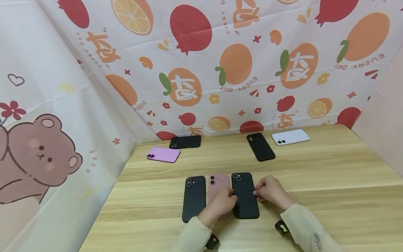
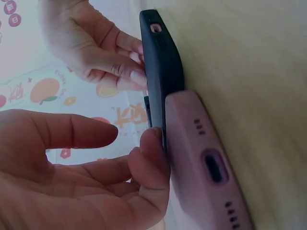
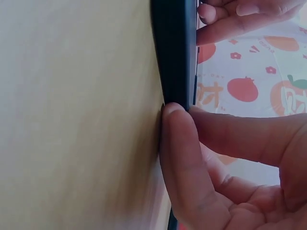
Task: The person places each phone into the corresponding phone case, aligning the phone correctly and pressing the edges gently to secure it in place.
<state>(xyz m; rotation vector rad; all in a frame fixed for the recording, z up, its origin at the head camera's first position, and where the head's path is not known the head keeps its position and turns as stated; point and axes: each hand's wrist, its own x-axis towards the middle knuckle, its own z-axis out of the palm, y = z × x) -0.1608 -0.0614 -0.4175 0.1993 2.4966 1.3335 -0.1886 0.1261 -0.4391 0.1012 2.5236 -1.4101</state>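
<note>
Three phones lie side by side on the wooden table: a black phone (image 1: 194,201) on the left, a pink phone (image 1: 218,182) in the middle and another black phone (image 1: 245,199) on the right. My right hand (image 1: 270,191) pinches the right edge of that right black phone between thumb and forefinger. Lying across the pink phone, my left hand (image 1: 221,203) has its fingertips at the black phone's left edge. In the left wrist view its thumb stands apart from the black phone (image 2: 160,62), and its bent fingers touch near where the two phones meet.
Farther back on the table (image 1: 151,196) lie a purple phone (image 1: 163,154), a black phone (image 1: 185,142), another black phone (image 1: 260,147) and a white phone (image 1: 291,137). A fruit-print cloth (image 1: 207,101) hangs behind the table, with a bear-print cloth (image 1: 44,150) at the left.
</note>
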